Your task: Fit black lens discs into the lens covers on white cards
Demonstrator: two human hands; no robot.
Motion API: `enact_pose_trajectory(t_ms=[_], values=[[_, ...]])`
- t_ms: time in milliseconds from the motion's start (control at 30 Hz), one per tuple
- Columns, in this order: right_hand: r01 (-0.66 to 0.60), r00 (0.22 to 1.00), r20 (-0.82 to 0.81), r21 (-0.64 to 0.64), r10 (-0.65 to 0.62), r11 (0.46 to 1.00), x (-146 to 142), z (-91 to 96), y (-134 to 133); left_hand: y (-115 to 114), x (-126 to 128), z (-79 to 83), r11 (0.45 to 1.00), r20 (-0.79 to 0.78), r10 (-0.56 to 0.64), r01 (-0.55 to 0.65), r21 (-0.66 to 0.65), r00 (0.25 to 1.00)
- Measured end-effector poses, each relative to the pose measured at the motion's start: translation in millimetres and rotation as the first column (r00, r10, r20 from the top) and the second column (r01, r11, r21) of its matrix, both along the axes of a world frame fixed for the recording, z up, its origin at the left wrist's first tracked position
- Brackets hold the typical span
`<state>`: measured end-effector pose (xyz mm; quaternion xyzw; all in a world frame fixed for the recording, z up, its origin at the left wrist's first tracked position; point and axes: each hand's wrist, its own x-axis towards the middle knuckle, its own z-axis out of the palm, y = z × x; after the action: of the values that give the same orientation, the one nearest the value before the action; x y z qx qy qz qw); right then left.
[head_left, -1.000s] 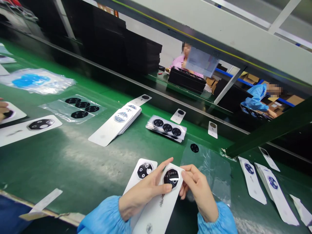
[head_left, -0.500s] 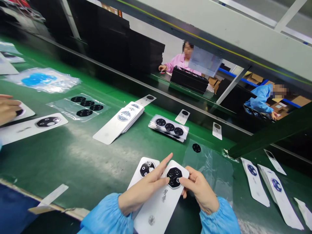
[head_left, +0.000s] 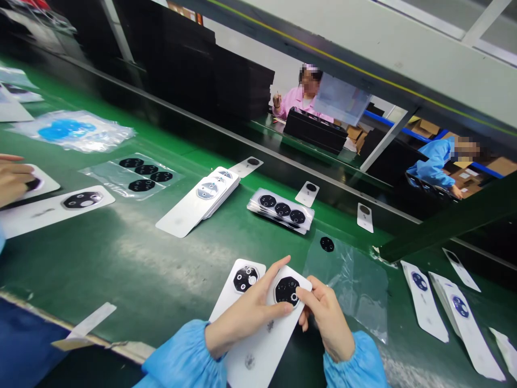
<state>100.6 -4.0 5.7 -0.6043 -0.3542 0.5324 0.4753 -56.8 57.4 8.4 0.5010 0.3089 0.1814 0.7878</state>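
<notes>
Both my hands hold a white phone back cover point(head_left: 278, 335), tilted, with a black octagonal camera plate point(head_left: 286, 290) at its upper end. My left hand point(head_left: 245, 319) lies along its left side, thumb across the face just below the plate and index finger stretched past the top. At the upper right edge, my right hand point(head_left: 328, 319) pinches the cover, thumb tip at the plate's right side and fingers behind. Partly under my left hand is a second white cover point(head_left: 224, 295) with a similar plate. A clear plastic sheet point(head_left: 350, 280) carrying one black plate point(head_left: 327, 244) lies beyond my right hand.
Ahead are a stack of white covers point(head_left: 181, 215) and a pile of plate sheets point(head_left: 258, 207). More covers point(head_left: 426, 310) lie right, near a green post point(head_left: 452, 221). A co-worker's hand point(head_left: 14, 180) rests on covers at left. Two people sit across the line.
My left thumb has moved from the plate's left edge to just below the plate. My right thumb stays at its right side. The person in pink has raised a hand.
</notes>
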Motion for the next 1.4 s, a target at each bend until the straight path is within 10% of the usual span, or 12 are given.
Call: enact_pose_trajectory(t_ms=[1400], values=[[-0.095, 0.980, 0.187, 0.113, 0.073, 0.989, 2, -5.4, 3, 5, -9, 7.9, 0.949, -0.124, -0.077, 0.111, 0.294, 0.989]])
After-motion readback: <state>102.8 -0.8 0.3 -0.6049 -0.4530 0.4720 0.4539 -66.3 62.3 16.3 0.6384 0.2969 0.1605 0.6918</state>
